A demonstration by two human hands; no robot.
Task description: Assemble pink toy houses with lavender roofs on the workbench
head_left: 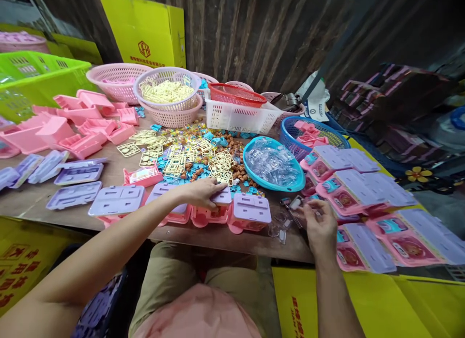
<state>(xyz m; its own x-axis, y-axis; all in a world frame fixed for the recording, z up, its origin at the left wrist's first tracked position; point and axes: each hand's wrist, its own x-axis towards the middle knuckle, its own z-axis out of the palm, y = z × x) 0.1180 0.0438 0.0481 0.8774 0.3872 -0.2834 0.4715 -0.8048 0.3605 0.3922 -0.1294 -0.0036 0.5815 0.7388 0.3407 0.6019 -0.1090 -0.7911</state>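
Observation:
My left hand reaches over a row of small pink toy boxes with purple lids. Its fingers rest on the lid of one toy box and the thumb bends down its front, gripping it. Right beside that stands another toy box. My right hand is at the table's front edge, fingertips pinched together; what lies between them is too small to make out. Close to those fingertips are loose clear plastic pieces and a dark, thin tool, partly covered by the hand.
A turquoise basin of clear parts stands behind my right hand. Finished-looking toy boxes are stacked at right. Cream part frames, brown and blue pieces cover the middle. Pink shells and purple panels lie left; baskets line the back.

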